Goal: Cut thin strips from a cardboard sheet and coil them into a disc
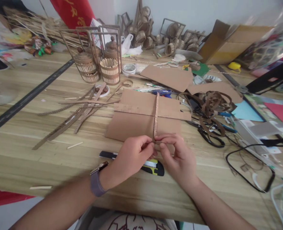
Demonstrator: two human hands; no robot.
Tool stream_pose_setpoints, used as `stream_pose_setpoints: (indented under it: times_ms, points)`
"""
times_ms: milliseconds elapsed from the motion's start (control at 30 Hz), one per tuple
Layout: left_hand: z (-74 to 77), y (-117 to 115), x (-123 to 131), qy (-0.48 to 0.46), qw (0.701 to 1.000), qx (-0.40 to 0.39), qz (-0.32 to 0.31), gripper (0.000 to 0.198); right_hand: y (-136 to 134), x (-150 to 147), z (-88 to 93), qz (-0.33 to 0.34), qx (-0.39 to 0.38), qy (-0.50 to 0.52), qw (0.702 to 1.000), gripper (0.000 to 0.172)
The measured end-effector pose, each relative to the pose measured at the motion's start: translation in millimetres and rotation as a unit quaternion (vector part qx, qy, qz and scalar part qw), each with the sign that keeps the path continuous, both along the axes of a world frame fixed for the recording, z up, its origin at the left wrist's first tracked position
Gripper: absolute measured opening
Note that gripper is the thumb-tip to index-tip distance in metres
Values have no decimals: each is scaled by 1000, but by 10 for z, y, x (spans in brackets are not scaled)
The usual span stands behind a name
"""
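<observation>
My left hand (138, 151) and my right hand (177, 156) meet at the centre, both closed in a pinch. Between their fingertips is the near end of a narrow corrugated cardboard strip (156, 115). The strip runs away from me across a flat brown cardboard sheet (127, 126). A wider cardboard band (134, 110) crosses the sheet from left to right. Beneath my wrists lies a black and yellow utility knife (157, 167), partly covered by my left hand. My fingers hide the pinched tip.
Loose cardboard strips (64, 124) lie at the left. Small slatted wooden buckets (110, 70) in frames stand behind. Scissors (210, 135), coiled brown strips (218, 102) and a black cable (239, 185) crowd the right. An open cardboard box (234, 41) sits at the back right.
</observation>
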State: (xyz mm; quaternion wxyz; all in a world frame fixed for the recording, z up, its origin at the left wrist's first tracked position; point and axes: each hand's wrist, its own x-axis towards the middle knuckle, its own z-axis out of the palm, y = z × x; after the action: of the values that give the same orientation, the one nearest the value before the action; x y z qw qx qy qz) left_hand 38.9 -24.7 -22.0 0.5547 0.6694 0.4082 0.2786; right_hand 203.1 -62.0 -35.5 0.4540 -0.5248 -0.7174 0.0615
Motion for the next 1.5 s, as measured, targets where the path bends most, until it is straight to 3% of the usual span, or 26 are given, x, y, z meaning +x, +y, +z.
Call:
stream_pose_setpoints:
  times_ms: [133,333,467,600,867,1100,1267,1500]
  points:
    - [4,-2,-4,8,1000,-1,4,19,-16,-3,-14,-4,-6,30,1000,11]
    - [-30,52,14,-172,973,-144,-46,29,-20,-13,-30,-15,43,-38,998,11]
    - [-4,75,29,-189,965,-178,-31,23,-18,-47,-25,-23,59,-68,996,12]
    - [37,60,31,-181,968,-174,-8,21,-20,-65,-25,-20,55,-54,997,13]
    - [-2,58,29,-161,971,-174,8,18,-26,-54,-43,-3,-14,115,993,12]
    - [23,82,41,-194,960,-201,-1,21,-8,-7,-47,16,32,11,999,8]
    - [12,40,43,-186,962,-199,-2,20,40,45,-24,16,88,-69,994,19]
    - [16,-25,15,-152,981,-123,-13,19,7,-10,11,-28,96,-48,994,17]
